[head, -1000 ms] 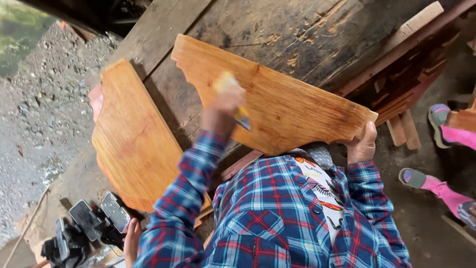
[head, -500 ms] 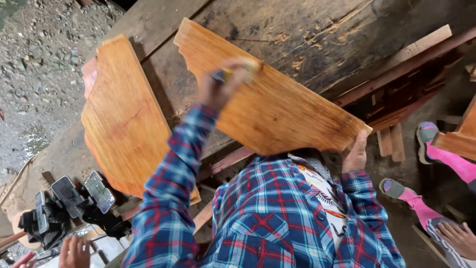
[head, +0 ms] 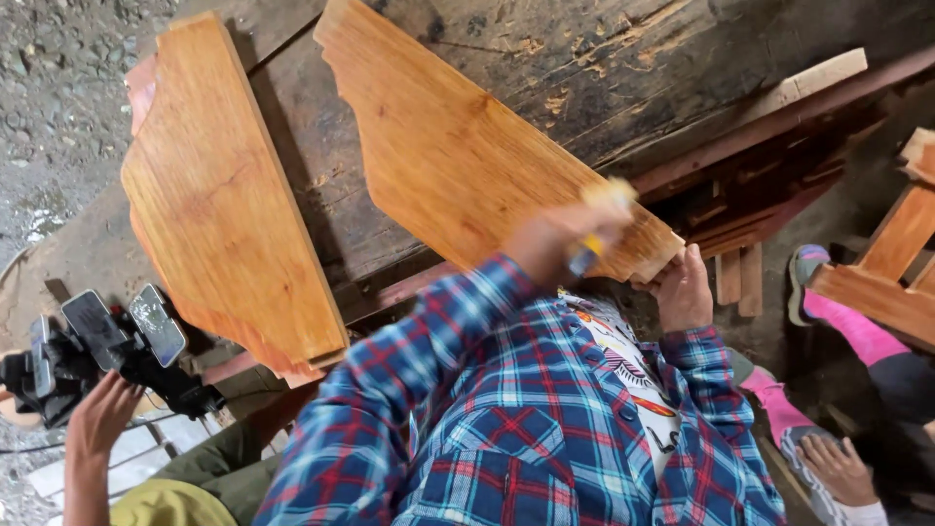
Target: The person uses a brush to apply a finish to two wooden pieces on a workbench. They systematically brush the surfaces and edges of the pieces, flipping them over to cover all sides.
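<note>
The right hand, blurred, is closed around a small yellow-handled tool pressed to the near end of a long wooden board. The left hand grips that end from below. The board's length slants away up and left across the dark workbench.

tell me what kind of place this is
Likely a rough, open-sided woodworking shop. Two shaped, orange-finished boards lie on a scarred plank workbench, offcuts are stacked beneath it, and gravel ground lies beside it. The person's right hand steadies one board's end.
</note>
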